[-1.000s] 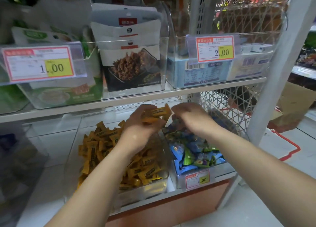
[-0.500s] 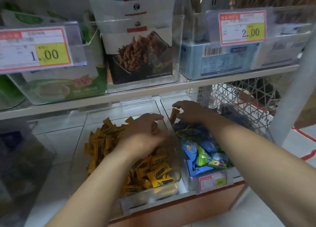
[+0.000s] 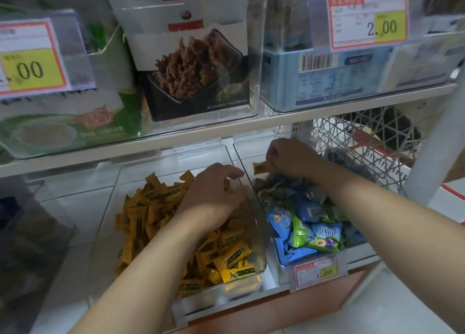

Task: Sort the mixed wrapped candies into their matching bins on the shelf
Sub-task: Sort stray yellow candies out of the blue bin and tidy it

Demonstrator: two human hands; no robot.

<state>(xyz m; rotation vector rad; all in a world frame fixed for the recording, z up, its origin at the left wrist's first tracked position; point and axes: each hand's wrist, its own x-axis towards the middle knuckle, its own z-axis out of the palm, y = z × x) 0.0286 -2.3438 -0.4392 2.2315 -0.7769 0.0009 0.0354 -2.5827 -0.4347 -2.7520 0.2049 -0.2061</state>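
Head view: lower shelf (image 3: 80, 208).
Left hand (image 3: 214, 195): curled on yellow candies (image 3: 141, 208); grip unclear, cannot tell.
Right hand (image 3: 289, 160): pinches one candy (image 3: 260, 169) over blue packets (image 3: 309, 210).

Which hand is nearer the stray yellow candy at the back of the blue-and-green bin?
Right. The right hand pinches that yellow candy; the left hand is over the yellow pile in the neighbouring bin.

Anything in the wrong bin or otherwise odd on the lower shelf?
Yes. The right hand pinches one yellow-wrapped candy at the back of the right bin, which otherwise shows blue and green packets. It matches the yellow candies filling the left bin.
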